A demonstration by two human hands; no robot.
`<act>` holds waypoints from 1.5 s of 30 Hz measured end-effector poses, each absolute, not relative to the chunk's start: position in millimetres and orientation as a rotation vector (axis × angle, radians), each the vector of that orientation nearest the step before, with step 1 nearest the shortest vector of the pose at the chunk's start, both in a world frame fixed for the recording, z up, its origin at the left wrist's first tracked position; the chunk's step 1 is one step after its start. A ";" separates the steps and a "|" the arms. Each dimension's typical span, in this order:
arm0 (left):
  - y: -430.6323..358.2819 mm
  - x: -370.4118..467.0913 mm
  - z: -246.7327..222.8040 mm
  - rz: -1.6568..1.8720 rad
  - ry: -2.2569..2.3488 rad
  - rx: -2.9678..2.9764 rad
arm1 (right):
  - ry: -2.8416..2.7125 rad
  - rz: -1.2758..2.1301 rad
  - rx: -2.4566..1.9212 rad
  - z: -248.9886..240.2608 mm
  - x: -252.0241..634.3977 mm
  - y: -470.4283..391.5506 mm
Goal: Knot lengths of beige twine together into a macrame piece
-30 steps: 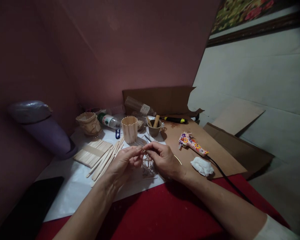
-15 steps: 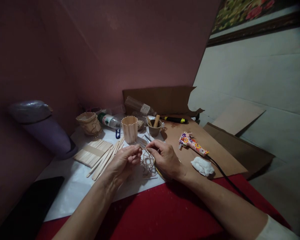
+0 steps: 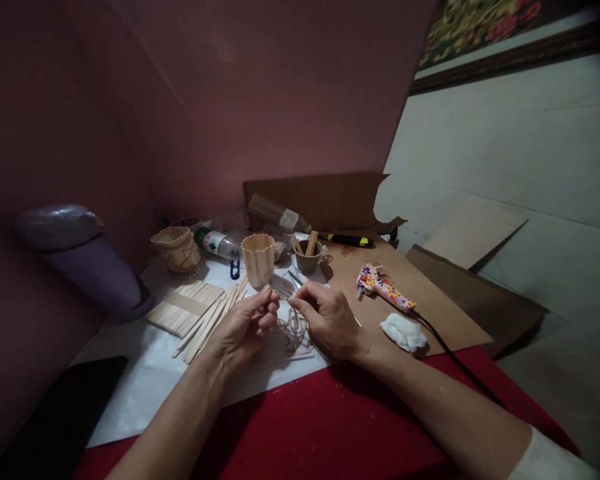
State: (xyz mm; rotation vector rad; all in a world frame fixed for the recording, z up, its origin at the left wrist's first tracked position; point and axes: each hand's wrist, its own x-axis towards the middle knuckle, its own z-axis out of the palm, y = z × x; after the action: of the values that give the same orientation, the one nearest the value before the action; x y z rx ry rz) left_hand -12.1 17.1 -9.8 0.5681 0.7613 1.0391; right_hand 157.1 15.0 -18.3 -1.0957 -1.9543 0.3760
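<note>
My left hand is closed in a pinch, thumb against fingertips, on a thin length of twine. Across a small gap, my right hand also pinches the twine, its fingers curled in. Loose loops of brown twine lie on the white sheet between and below the hands. Just beyond the fingertips stands a cup made of wooden sticks with a scalloped rim. Scissors appear to lie behind my right hand, partly hidden. Loose craft sticks spread beside my left hand.
A banded bundle of sticks and a purple tumbler are at left. Behind are a decorated pot, plastic bottles and a small pot. On cardboard at right lie a flowered glue gun, its cord, and white tissue.
The gap between my fingertips has widened slightly, and the twine loops under them have shifted. The objects around stay where they were.
</note>
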 end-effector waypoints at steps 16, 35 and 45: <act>16.0 -13.5 -9.9 1.045 0.679 0.651 | -1.498 1.178 -0.927 -19.7 153.5 27.3; 11.4 -8.7 -3.9 1.077 0.846 0.762 | -1.825 0.928 -0.922 -13.1 156.7 18.2; 6.4 -1.6 -3.3 1.085 0.994 1.110 | -1.762 0.862 -0.944 -11.2 156.6 18.6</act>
State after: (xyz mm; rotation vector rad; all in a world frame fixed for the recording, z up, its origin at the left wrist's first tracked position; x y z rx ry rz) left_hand -1.6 6.4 -3.3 1.1100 0.9941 1.0854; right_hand 156.6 18.6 -11.2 -0.9444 -1.7622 0.8621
